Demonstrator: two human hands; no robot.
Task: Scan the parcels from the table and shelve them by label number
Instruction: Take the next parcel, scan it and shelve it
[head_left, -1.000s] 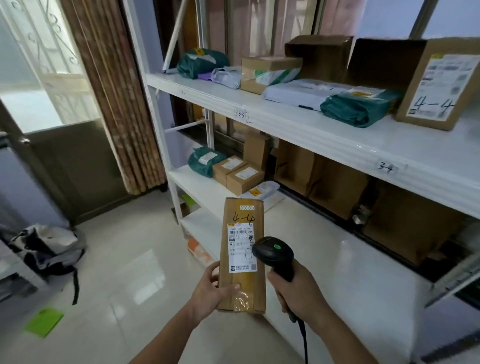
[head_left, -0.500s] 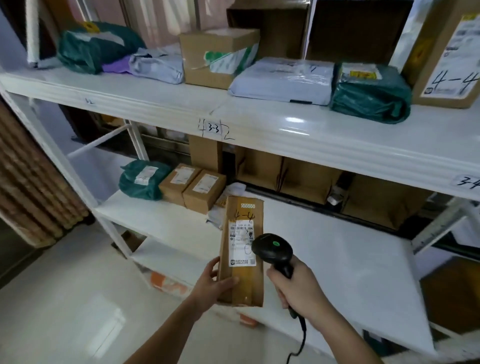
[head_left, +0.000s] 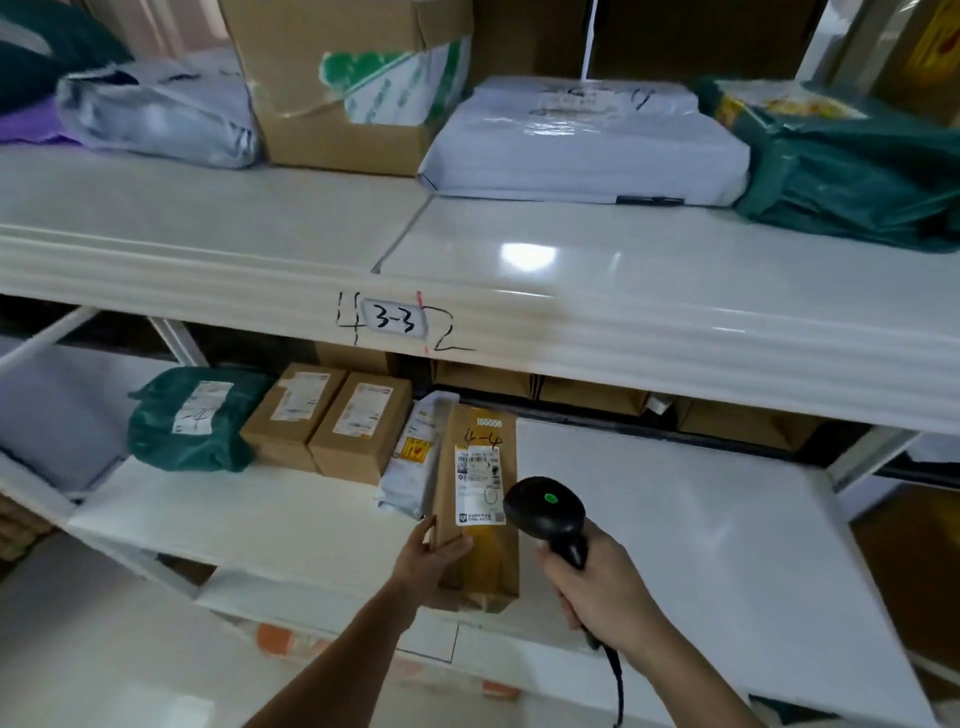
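Note:
My left hand (head_left: 428, 558) grips a long brown cardboard parcel (head_left: 480, 561) by its lower left edge, held upright over the lower shelf (head_left: 675, 545). Its white label has "4-4" handwritten above it. My right hand (head_left: 602, 584) holds a black barcode scanner (head_left: 545, 512) with a green light, just right of the parcel, its cable hanging down. The upper shelf's front edge (head_left: 208, 270) carries a tag reading "3-3" (head_left: 396, 322) with "4" and "2" written beside it.
On the lower shelf sit a green bag (head_left: 192, 426), two small brown boxes (head_left: 327, 421) and a white bag (head_left: 415, 457). The upper shelf holds a grey bag (head_left: 156, 111), a taped box (head_left: 353, 83), a white flat parcel (head_left: 587, 143) and a green bag (head_left: 857, 176).
The view has closed in on the shelves and shifted right. Both hands have carried the parcel and scanner forward, low over the lower shelf.

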